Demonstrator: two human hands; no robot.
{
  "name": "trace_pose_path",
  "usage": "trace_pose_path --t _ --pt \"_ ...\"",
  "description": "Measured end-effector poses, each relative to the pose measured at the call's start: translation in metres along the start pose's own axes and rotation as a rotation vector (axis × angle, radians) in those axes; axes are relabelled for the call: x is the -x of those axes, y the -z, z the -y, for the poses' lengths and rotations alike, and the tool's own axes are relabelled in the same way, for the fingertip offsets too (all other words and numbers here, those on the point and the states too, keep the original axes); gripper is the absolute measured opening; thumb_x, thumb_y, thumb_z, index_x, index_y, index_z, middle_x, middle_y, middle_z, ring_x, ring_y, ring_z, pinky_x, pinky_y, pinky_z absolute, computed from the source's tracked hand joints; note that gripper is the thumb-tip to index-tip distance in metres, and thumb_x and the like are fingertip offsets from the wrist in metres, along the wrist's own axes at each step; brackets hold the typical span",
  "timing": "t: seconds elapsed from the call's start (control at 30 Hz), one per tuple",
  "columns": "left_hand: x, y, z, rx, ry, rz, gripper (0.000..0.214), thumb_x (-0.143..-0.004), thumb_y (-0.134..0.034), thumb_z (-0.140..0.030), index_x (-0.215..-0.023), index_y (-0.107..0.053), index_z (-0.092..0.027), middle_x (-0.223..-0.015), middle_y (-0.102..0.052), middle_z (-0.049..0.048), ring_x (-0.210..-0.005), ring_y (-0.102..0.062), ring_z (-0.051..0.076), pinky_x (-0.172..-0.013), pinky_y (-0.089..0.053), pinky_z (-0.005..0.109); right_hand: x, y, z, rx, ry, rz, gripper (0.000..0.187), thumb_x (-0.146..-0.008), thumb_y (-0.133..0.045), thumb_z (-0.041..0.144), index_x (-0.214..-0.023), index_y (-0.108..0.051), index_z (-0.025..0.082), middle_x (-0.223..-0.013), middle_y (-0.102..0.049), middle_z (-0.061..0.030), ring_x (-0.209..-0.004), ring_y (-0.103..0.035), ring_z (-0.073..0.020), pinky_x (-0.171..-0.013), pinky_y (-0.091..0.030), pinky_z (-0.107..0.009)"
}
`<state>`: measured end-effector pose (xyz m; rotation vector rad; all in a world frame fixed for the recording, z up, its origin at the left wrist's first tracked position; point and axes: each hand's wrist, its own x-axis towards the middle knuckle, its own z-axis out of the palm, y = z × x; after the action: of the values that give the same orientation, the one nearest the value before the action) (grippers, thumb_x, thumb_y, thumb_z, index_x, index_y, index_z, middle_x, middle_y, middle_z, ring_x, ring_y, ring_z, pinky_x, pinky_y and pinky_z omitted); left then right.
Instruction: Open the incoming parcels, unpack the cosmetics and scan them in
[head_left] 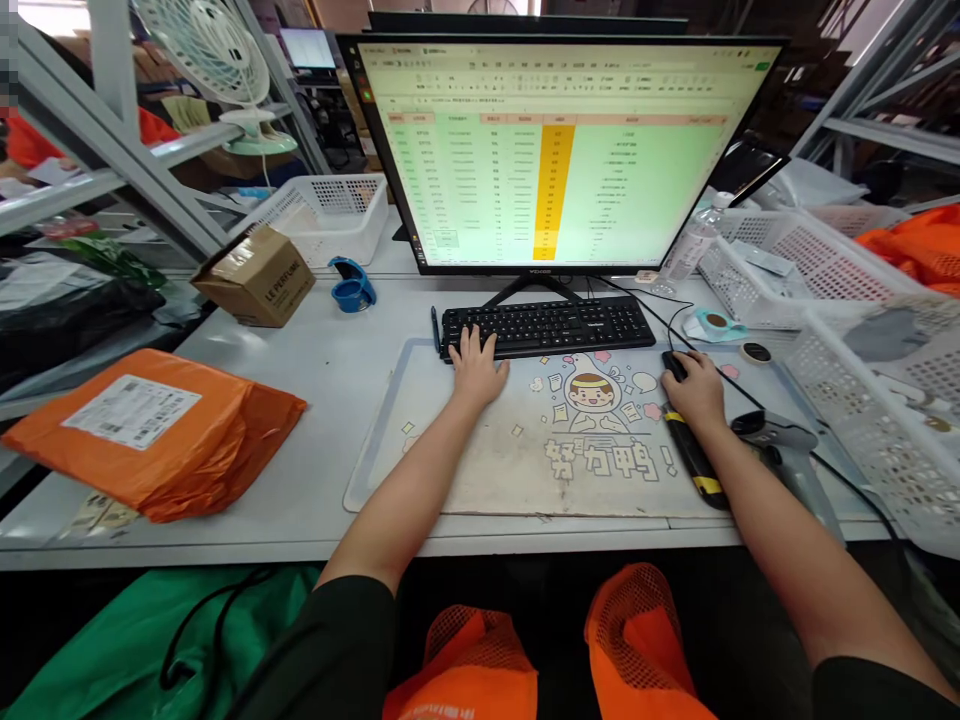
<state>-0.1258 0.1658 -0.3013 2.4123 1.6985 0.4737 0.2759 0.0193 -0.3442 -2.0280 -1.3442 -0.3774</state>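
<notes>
My left hand (478, 368) rests at the left end of the black keyboard (574, 328), fingers spread over its keys. At the right, my right hand (699, 390) curves over a black computer mouse (673, 366), which it partly hides. Both lie at a printed desk mat (480, 470) with a cartoon duck figure. Behind the keyboard stands a lit monitor (480, 190) showing a spreadsheet with an orange column. A long black-and-yellow object (694, 455) lies beside my right wrist. Right of my forearm is a grey-and-black handheld device, apparently a scanner (776, 432).
At left lie an orange parcel (225, 440) with a white label, a cardboard box (274, 285) and a blue lidded container (352, 290). White baskets (847, 370) line the right side. A bottle (686, 245) and tape roll (755, 352) are nearby. A fan (217, 50) stands upper left.
</notes>
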Motion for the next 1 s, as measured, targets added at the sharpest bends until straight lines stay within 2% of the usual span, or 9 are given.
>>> trace_pose_path --t 0.27,0.5,0.63,0.73,0.8,0.9,0.97,1.0 --pt "0.000 0.002 -0.001 0.002 0.007 0.012 0.067 -0.102 -0.052 -0.042 -0.164 -0.047 -0.016 -0.180 -0.024 0.0187 -0.170 -0.013 0.040 -0.135 -0.016 0.070 0.001 0.000 -0.001 -0.011 -0.001 0.017 0.052 -0.085 -0.060 0.034 -0.128 -0.078 0.011 -0.140 -0.067 -0.0233 -0.131 -0.063 -0.0383 -0.118 -0.050 -0.057" --pt "0.000 -0.001 0.001 0.008 0.008 0.008 0.068 -0.102 -0.052 -0.043 -0.164 -0.047 -0.016 -0.180 -0.025 0.0190 -0.170 -0.013 0.040 -0.135 -0.015 0.070 0.001 0.002 0.001 -0.013 0.015 0.027 0.054 -0.084 -0.059 0.036 -0.127 -0.079 0.010 -0.138 -0.069 -0.0230 -0.129 -0.064 -0.0372 -0.118 -0.050 -0.054" --pt "-0.002 -0.003 0.003 0.016 0.002 0.002 0.067 -0.102 -0.053 -0.043 -0.163 -0.047 -0.016 -0.180 -0.025 0.0193 -0.170 -0.013 0.040 -0.135 -0.015 0.072 0.001 0.001 0.001 -0.012 0.000 0.022 0.052 -0.084 -0.059 0.037 -0.125 -0.080 0.012 -0.138 -0.069 -0.0212 -0.129 -0.064 -0.0368 -0.118 -0.050 -0.054" --pt "-0.002 0.003 -0.004 0.028 -0.025 -0.002 0.065 -0.102 -0.057 -0.039 -0.162 -0.049 -0.016 -0.180 -0.025 0.0179 -0.170 -0.015 0.039 -0.135 -0.016 0.071 0.000 0.002 -0.001 -0.004 -0.010 0.022 0.053 -0.084 -0.059 0.040 -0.127 -0.079 0.015 -0.140 -0.069 -0.0189 -0.130 -0.064 -0.0368 -0.118 -0.050 -0.054" --pt "0.005 0.016 -0.013 0.052 -0.067 -0.053 0.061 -0.102 -0.058 -0.035 -0.160 -0.051 -0.018 -0.180 -0.027 0.0158 -0.170 -0.016 0.037 -0.136 -0.017 0.068 -0.001 0.005 -0.003 -0.006 0.005 0.033 0.058 -0.085 -0.058 0.044 -0.131 -0.078 0.015 -0.140 -0.070 -0.0193 -0.130 -0.065 -0.0377 -0.117 -0.050 -0.053" --pt "0.030 0.055 -0.018 0.129 -0.165 -0.182 0.053 -0.102 -0.060 -0.036 -0.152 -0.059 -0.019 -0.176 -0.037 0.0139 -0.168 -0.026 0.034 -0.136 -0.027 0.060 0.001 0.008 -0.009 -0.042 0.061 0.044 0.065 -0.089 -0.052 0.048 -0.132 -0.078 0.006 -0.133 -0.071 -0.0287 -0.130 -0.065 -0.0453 -0.115 -0.050 -0.058" --pt "0.056 0.092 0.000 0.178 -0.242 -0.327 0.046 -0.105 -0.058 -0.043 -0.146 -0.064 -0.022 -0.170 -0.048 0.0101 -0.163 -0.036 0.029 -0.134 -0.034 0.050 -0.001 0.007 -0.016 -0.072 0.089 -0.017 0.065 -0.091 -0.051 0.047 -0.131 -0.079 0.005 -0.127 -0.073 -0.0326 -0.130 -0.066 -0.0508 -0.114 -0.050 -0.063" --pt "0.072 0.113 0.018 0.185 -0.255 -0.436 0.044 -0.106 -0.054 -0.045 -0.143 -0.065 -0.024 -0.166 -0.053 0.0078 -0.161 -0.041 0.025 -0.133 -0.036 0.045 -0.004 0.006 -0.021 -0.088 0.086 -0.073 0.064 -0.091 -0.052 0.047 -0.132 -0.080 0.008 -0.125 -0.074 -0.0326 -0.130 -0.066 -0.0523 -0.115 -0.049 -0.065"
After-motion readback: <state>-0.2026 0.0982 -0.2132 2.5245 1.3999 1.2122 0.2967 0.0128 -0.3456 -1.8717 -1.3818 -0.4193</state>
